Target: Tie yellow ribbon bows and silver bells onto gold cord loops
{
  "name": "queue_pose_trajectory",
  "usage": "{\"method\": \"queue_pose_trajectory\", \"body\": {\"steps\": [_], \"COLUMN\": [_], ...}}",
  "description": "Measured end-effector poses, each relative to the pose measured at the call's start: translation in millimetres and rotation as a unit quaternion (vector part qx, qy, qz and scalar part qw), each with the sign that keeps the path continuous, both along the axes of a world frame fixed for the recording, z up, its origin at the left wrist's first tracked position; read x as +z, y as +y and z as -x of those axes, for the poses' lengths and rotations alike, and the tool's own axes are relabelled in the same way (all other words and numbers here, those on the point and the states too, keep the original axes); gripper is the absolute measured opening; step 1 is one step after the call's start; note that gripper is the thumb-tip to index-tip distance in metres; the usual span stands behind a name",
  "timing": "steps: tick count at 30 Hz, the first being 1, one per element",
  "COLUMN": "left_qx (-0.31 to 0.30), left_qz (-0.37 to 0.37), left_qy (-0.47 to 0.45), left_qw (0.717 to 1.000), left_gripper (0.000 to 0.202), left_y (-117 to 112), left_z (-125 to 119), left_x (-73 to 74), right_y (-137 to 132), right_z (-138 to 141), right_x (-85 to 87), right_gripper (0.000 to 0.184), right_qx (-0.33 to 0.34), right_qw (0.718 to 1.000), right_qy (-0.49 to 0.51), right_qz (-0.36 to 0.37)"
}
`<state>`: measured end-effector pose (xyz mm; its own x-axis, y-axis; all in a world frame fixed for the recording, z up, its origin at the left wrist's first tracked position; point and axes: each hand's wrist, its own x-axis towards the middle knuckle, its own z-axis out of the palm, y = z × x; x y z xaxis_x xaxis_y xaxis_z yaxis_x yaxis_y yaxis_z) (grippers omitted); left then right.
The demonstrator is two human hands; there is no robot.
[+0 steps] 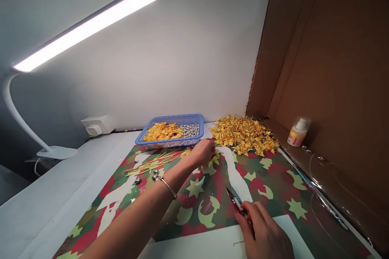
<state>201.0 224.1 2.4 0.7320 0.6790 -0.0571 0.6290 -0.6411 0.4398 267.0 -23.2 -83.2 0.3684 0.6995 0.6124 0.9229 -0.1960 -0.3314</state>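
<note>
My left hand (206, 151) reaches forward to the front right of the basket, with its fingers bent down and pinched together. Yellow star-shaped flowers (214, 158) lie right under and beside its fingertips; what is between the fingers is hidden. At the lower right, my right hand (263, 230) is wrapped round a pair of small pliers (234, 200), whose pointed jaws aim up and to the left. Thin gold wires (148, 164) lie in a loose bundle left of my left forearm. Silver bells (155, 175) rest near my bracelet.
A blue basket (146, 142) holds yellow petal pieces and silver beads. Beside it is a heap of yellow flowers with wire stems (243, 131). A small bottle (298, 132) stands by the cardboard wall (331, 73). White paper (200, 247) lies in front; a lit lamp (91, 24) hangs over the left.
</note>
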Motion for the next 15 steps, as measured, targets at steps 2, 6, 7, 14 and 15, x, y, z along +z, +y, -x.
{"method": "queue_pose_trajectory", "body": {"steps": [2, 6, 7, 14, 15], "left_qx": [0.012, 0.037, 0.039, 0.049, 0.068], "left_qz": [0.021, 0.079, 0.101, 0.334, 0.369], "left_qy": [-0.015, -0.076, -0.097, -0.235, -0.255], "left_qw": [1.0, 0.993, 0.989, 0.912, 0.891], "left_gripper": [0.032, 0.032, 0.03, 0.021, 0.023], "left_y": [-0.8, -15.7, -24.0, -131.2, -147.3], "left_z": [-1.4, 5.7, 10.6, 77.6, 89.0], "left_x": [5.1, 23.9, 29.2, 44.7, 43.3], "right_y": [-0.5, -0.4, -0.4, -14.6, -18.2], "right_z": [0.9, 0.5, 0.1, 11.8, 17.3], "right_x": [-1.2, -1.3, 0.2, 39.4, 45.7], "right_gripper": [0.049, 0.047, 0.044, 0.029, 0.031], "right_qx": [0.001, 0.015, 0.018, 0.124, 0.139], "right_qw": [1.0, 0.996, 0.992, 0.827, 0.784], "right_qy": [0.017, 0.083, 0.11, 0.53, 0.592], "right_qz": [-0.007, -0.041, -0.065, -0.138, -0.123]}}
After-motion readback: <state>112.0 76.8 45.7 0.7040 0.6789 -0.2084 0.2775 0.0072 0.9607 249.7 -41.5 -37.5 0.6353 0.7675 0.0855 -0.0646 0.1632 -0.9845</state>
